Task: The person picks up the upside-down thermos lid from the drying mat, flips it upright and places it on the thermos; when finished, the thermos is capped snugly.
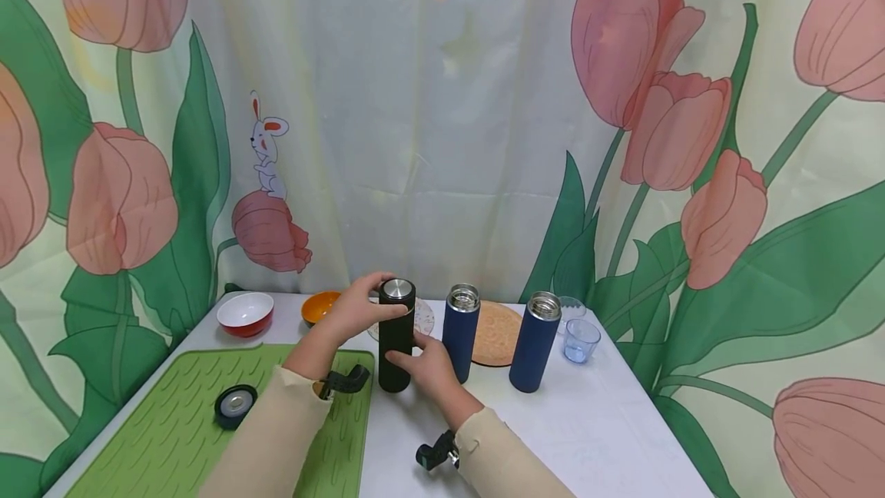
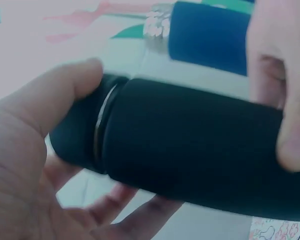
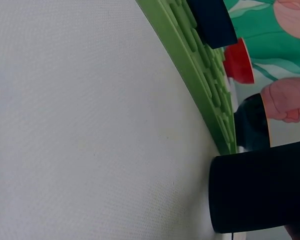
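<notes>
A tall black thermos flask (image 1: 394, 352) with a silver-topped lid stands upright on the white table. My left hand (image 1: 357, 312) grips it at the top, thumb and fingers around the lid (image 2: 80, 127); a thin metal ring shows between lid and body in the left wrist view. Lower down, my right hand (image 1: 434, 367) holds the flask's body from the right side. In the right wrist view only the flask's lower end (image 3: 260, 187) appears, not the hand. Just right of it stands a blue flask (image 1: 460, 336) without a lid, and farther right a second lidless blue flask (image 1: 535, 344).
A dark round lid (image 1: 236, 406) lies on the green drying mat (image 1: 187, 421) at left. Behind are a red-and-white bowl (image 1: 245, 315), an orange bowl (image 1: 318, 307), a patterned plate (image 1: 424, 319) and a round brown board (image 1: 496, 335). A bluish glass (image 1: 581, 342) stands at right.
</notes>
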Tool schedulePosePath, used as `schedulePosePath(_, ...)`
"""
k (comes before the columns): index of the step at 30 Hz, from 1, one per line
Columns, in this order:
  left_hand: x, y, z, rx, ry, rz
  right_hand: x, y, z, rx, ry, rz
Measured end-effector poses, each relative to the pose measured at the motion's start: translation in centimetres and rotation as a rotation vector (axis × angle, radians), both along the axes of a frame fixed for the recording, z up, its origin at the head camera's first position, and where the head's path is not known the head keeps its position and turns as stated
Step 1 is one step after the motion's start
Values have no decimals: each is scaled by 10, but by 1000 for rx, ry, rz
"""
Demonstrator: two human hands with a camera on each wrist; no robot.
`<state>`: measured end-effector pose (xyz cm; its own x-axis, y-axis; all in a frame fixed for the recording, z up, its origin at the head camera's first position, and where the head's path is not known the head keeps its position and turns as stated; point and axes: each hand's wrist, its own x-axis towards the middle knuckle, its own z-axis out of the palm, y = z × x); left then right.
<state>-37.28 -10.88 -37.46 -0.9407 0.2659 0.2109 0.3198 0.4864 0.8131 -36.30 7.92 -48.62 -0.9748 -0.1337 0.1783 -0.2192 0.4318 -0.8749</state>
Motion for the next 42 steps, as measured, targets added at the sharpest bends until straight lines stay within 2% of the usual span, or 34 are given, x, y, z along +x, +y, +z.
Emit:
schedulePosePath(3,-3,-6,1,28,-50,-59,0,-1,-1,4,1,-2)
schedulePosePath(5,-3,-4,1,32,-61,-29,0,-1,-1,11,4,-4)
schedulePosePath(7,-1,4,-1,18,-43,62,1,-2,0,14,13,-3)
schedulePosePath(12,11,36,-6,-31,46,350,3,-2,2,-1,5,-3)
schedulePosePath(15,15,44,-4,-55,87,400,3,-2,2,-5,-3,-2)
schedulePosePath(17,15,41,-1,-61,100,368,2,-2,3,-4,4,-1)
schedulePosePath(18,13,37,1,-64,101,329,2,-2,2,-4,12,0)
schedulePosePath(20,9,27,3,-72,83,223,2,-2,2,0,17,-5)
schedulePosePath(24,-3,1,9,-54,-13,-50,2,-1,0,10,17,-10)
schedulePosePath(26,-9,-9,12,-49,-58,-161,2,0,0,10,12,-11)
schedulePosePath(28,-14,-11,14,-64,-74,-210,3,1,0,5,7,-9)
schedulePosePath(30,-14,-8,14,-83,-77,-176,4,2,-1,4,1,-13)
schedulePosePath(31,-13,-3,13,-95,-67,-134,4,3,-1,5,-1,-16)
schedulePosePath(36,3,28,6,-127,-4,175,5,3,-2,6,2,-22)
schedulePosePath(38,7,35,4,-123,27,258,3,2,-2,10,9,-18)
schedulePosePath(40,8,35,3,-118,47,279,2,1,-2,13,15,-15)
schedulePosePath(42,5,29,4,-104,47,224,1,0,-1,4,11,-16)
